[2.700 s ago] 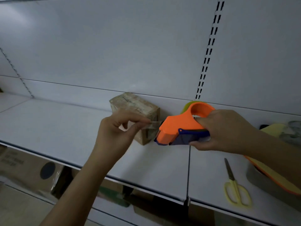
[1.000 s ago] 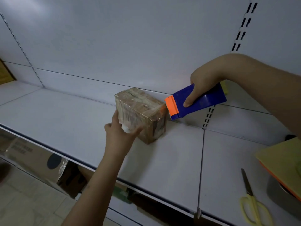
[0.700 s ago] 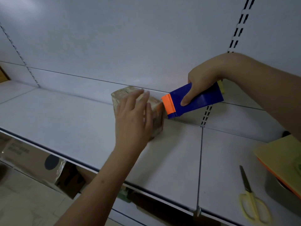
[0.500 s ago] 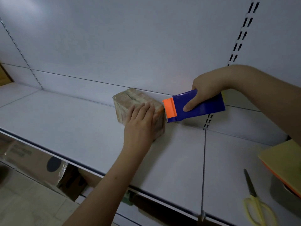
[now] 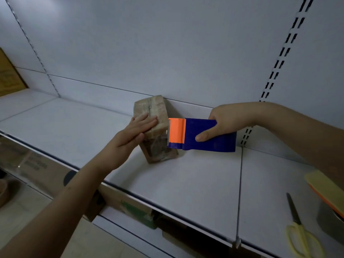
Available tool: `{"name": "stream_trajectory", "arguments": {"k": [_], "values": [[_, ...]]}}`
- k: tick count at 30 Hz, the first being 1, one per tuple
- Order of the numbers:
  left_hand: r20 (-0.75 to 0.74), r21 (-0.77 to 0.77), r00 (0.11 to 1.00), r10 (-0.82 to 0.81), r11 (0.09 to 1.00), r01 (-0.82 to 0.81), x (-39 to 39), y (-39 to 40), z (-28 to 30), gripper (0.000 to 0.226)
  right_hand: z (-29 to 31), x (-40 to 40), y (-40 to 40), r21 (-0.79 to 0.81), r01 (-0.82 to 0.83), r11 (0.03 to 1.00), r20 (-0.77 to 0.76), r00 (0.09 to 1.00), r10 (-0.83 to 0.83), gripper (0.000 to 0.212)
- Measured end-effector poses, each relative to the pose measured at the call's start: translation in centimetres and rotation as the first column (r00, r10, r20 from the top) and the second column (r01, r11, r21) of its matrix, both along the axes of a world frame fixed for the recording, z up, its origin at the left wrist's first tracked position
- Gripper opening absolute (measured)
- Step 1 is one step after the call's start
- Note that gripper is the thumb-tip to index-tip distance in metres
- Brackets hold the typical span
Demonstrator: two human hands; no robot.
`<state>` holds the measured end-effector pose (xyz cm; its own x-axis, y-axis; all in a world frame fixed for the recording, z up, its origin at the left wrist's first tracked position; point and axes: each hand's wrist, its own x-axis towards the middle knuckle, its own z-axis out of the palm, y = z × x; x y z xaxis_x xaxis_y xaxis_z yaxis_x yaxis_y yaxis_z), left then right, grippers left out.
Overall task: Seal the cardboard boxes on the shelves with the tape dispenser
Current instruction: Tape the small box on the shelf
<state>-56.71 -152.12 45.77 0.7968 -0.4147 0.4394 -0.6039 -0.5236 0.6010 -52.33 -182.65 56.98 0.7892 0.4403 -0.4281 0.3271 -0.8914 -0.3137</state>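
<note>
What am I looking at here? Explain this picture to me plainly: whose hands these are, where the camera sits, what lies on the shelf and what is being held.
There is no machine here. A person wears a camera on the head, looking forward and down at their own two hands. The left hand lies flat, fingers straight, on a small tape-wrapped cardboard box standing on a white shelf. The right hand grips a blue and orange tape dispenser, its toothed orange end against the box's right side. At the shelf's right lie yellow-handled scissors, beside a yellow and orange thing cut off by the picture's edge. More cardboard boxes show on the level below.
</note>
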Motion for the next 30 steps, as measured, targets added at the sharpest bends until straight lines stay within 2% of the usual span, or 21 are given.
{"name": "stream_trajectory", "arguments": {"k": [7,10,12,15,18,20,23,27,30], "values": [[0.052,0.057,0.994,0.1,0.993,-0.103,0.7,2.3,-0.1,0.042,-1.9,-0.9,1.1,0.101,0.029,0.994,-0.045,0.999,-0.025,0.063],[0.022,0.096,0.989,0.149,0.984,-0.151,0.7,3.8,1.3,0.039,-3.0,-1.8,3.1,0.144,0.034,0.989,0.002,0.999,-0.034,0.07],[0.009,0.151,0.971,0.239,0.96,-0.238,0.6,3.3,3.1,0.034,-3.2,-2.0,4.3,0.136,0.034,0.99,0.056,0.998,-0.042,0.071],[0.043,0.199,0.893,0.448,0.872,-0.447,2.1,0.2,5.2,0.041,-2.9,-2.1,4.7,0.127,0.046,0.991,0.093,0.994,-0.059,0.071],[0.135,0.365,0.808,0.574,0.729,-0.579,3.9,-3.1,4.4,0.039,-2.6,-2.3,4.5,0.093,0.051,0.994,0.092,0.994,-0.06,0.069],[0.099,0.339,0.763,0.639,0.7,-0.629,4.5,-3.8,3.3,0.041,-2.5,-2.4,4.0,0.064,0.056,0.996,0.087,0.994,-0.062,0.068],[0.104,0.369,0.772,0.627,0.696,-0.615,4.9,-3.7,2.8,0.046,-2.4,-2.5,3.0,0.045,0.093,0.995,0.068,0.993,-0.096,0.073],[0.028,0.451,0.801,0.598,0.707,-0.544,5.0,-3.6,3.2,0.05,-1.8,-3.2,1.5,-0.06,0.083,0.995,0.098,0.992,-0.077,0.066],[0.03,0.491,0.81,0.585,0.698,-0.522,4.7,-3.7,3.4,0.051,-1.1,-3.2,-0.2,-0.08,0.153,0.985,0.137,0.98,-0.141,0.077]]}}
